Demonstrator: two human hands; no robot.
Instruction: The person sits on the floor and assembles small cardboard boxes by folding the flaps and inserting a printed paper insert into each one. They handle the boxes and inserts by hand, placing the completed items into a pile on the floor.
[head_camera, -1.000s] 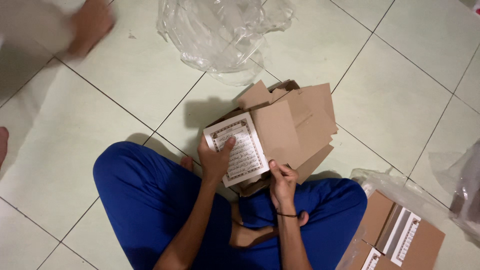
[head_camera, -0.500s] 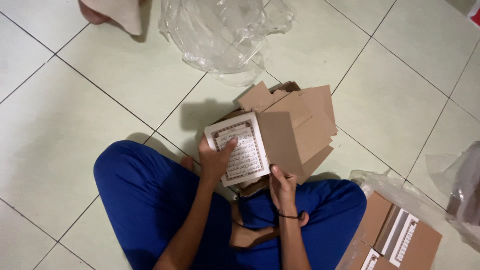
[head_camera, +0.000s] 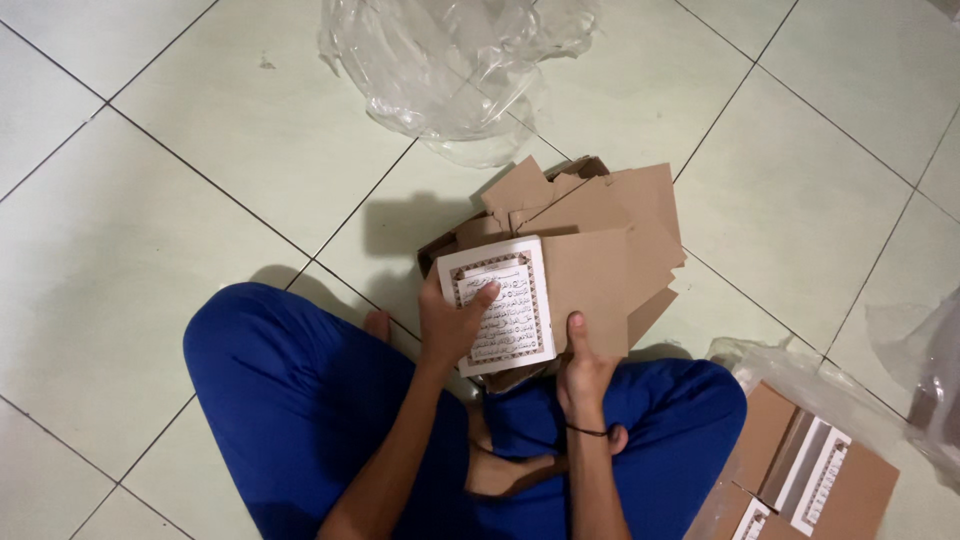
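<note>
White book (head_camera: 500, 305) upright in both hands, long axis away from body

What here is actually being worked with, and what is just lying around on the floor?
In use:
- open book, held by the left hand
- brown cardboard cover, gripped by the right hand
- stack of cardboard pieces beneath them

Lying about:
- crumpled clear plastic farther out on the tiled floor
- cardboard-wrapped books in plastic at the person's right
</note>
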